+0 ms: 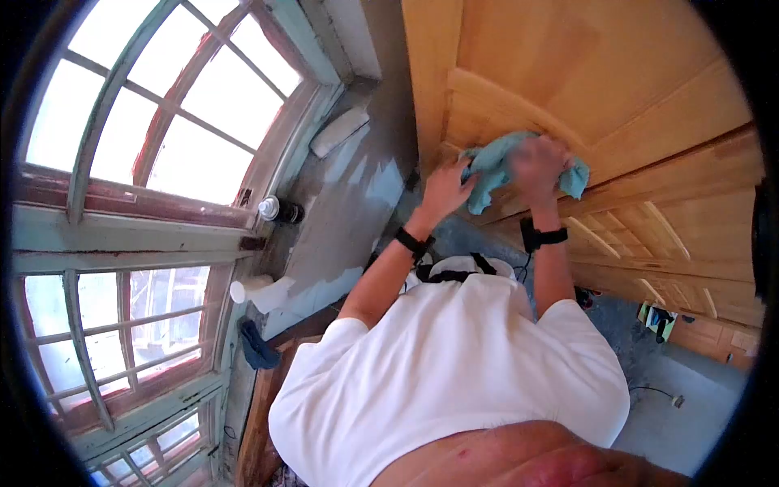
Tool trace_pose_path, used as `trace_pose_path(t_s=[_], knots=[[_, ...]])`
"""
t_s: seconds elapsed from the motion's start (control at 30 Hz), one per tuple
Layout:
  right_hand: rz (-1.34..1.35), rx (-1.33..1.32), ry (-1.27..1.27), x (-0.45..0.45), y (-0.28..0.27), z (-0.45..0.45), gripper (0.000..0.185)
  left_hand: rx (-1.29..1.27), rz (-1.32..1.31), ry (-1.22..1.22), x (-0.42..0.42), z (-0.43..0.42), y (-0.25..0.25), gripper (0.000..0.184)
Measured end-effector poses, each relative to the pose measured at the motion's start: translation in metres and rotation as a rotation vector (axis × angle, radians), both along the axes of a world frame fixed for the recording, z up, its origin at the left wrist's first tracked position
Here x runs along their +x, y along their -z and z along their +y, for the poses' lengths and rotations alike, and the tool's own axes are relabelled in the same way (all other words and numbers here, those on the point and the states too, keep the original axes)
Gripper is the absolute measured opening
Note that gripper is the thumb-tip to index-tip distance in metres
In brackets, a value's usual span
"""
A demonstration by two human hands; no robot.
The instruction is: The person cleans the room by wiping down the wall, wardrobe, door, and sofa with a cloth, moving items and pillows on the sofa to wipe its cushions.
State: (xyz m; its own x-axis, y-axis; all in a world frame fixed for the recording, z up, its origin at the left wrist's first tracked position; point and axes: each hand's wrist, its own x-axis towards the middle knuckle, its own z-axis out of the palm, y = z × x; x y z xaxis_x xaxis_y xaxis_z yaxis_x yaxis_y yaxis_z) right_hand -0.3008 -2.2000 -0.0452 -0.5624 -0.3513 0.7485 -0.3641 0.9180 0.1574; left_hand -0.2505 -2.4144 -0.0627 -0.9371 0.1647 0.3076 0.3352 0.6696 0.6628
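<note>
**A:** So where's the teal cloth [490,158], and what are the hands up to?

**B:** Past the white shirt [454,357], around two o'clock. Left hand [445,191] has its fingers bent around the cloth's nine o'clock end. Right hand [539,169] is clasped over the three o'clock half, blurry though, so can't tell each finger.

**A:** Why bunched like that?

**B:** Probably to take up slack, with two grips so neither end flops. It's right by the wooden panel [552,73]; actual contact is hard to tell.

**A:** Anything in the way?

**B:** Right hand hides part of the cloth, and that panel walls off one to three o'clock. Grey ledge [320,235] crowds the left side: white roll-ish thing [261,292] at eight, spray can [284,211] between nine and ten, pale block [339,132] at eleven. Window [166,101] beyond, at ten.
</note>
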Motion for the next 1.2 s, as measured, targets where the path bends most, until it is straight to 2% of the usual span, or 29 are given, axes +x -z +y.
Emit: trace_pose_path(t_s=[0.03,0.07,0.1,0.13,0.2,0.3,0.37,0.43,0.5,0.53,0.6,0.63,0.7,0.73,0.77,0.8,0.83,0.9,0.93,1.0,1.03,1.1,1.13,1.17,1.2], knots=[[0.141,-0.081,-0.004,0.005,-0.036,-0.017,0.028,0.002,-0.010,-0.008,-0.002,-0.006,-0.010,0.040],[0.289,-0.165,-0.004,0.007,-0.069,-0.030,0.027,0.114,-0.011,0.008,-0.007,-0.011,-0.028,0.042],[0.288,-0.169,-0.003,0.004,-0.089,-0.038,0.027,0.222,-0.009,0.030,-0.011,-0.016,-0.047,0.045],[0.320,-0.217,-0.024,-0.002,-0.105,-0.044,0.025,0.215,-0.011,0.035,-0.013,-0.018,-0.066,0.045],[0.390,-0.332,-0.104,-0.018,-0.139,-0.058,0.025,0.414,0.154,-0.038,-0.015,-0.021,-0.096,0.054],[0.488,-0.418,-0.262,-0.048,-0.166,-0.084,0.033,0.391,0.125,-0.019,-0.024,-0.026,-0.105,0.062],[0.451,-0.230,-0.326,-0.053,-0.168,-0.101,0.032,0.405,0.058,0.077,-0.030,-0.028,-0.084,0.059],[0.205,-0.070,-0.400,-0.042,-0.167,-0.112,0.031,0.421,-0.032,0.222,-0.033,-0.028,-0.056,0.057],[0.014,0.121,-0.375,-0.037,-0.158,-0.113,0.028,0.484,-0.494,0.203,-0.028,-0.032,-0.031,0.050],[-0.019,0.135,-0.314,-0.034,-0.150,-0.109,0.028,0.490,-0.533,0.261,-0.025,-0.031,-0.012,0.050],[0.117,0.255,-0.258,-0.029,-0.127,-0.095,0.030,0.827,-0.666,0.196,-0.026,-0.022,0.032,0.045],[0.109,0.271,-0.238,-0.024,-0.118,-0.084,0.030,0.835,-0.678,0.220,-0.027,-0.015,0.047,0.045],[0.125,0.188,-0.120,-0.014,-0.104,-0.060,0.028,0.737,-0.371,0.305,-0.036,-0.008,0.068,0.040],[0.061,0.169,-0.053,-0.002,-0.105,-0.046,0.028,0.744,-0.377,0.298,-0.037,-0.003,0.062,0.040],[-0.012,0.152,0.011,0.014,-0.112,-0.031,0.028,0.591,-0.398,0.299,-0.034,0.005,0.047,0.037],[0.131,0.142,-0.001,0.025,-0.122,-0.014,0.028,0.451,-0.416,0.300,-0.031,0.016,0.036,0.034],[0.280,0.151,-0.024,0.029,-0.137,0.005,0.028,0.498,-0.421,0.291,-0.032,0.027,0.031,0.034],[0.334,0.181,0.135,0.042,-0.159,0.034,0.023,0.721,-0.482,0.409,-0.037,0.062,0.019,0.031],[0.312,0.244,0.087,0.051,-0.164,0.048,0.023,0.802,-0.486,0.384,-0.036,0.083,0.017,0.031],[0.041,0.052,0.390,0.062,-0.165,0.071,0.019,0.887,-0.448,0.533,-0.032,0.112,0.018,0.031],[0.010,0.093,0.358,0.064,-0.155,0.079,0.019,0.937,-0.461,0.498,-0.026,0.121,0.016,0.031],[0.091,-0.060,0.307,0.066,-0.137,0.072,0.021,0.710,-0.611,0.593,-0.017,0.121,0.004,0.038],[0.094,-0.087,0.287,0.066,-0.126,0.076,0.020,0.735,-0.590,0.565,-0.012,0.129,0.019,0.038],[0.102,-0.120,0.264,0.062,-0.113,0.078,0.020,0.696,-0.446,0.493,-0.010,0.141,0.051,0.042],[-0.003,-0.166,0.296,0.064,-0.094,0.083,0.017,0.640,-0.308,0.423,-0.011,0.155,0.086,0.046]])
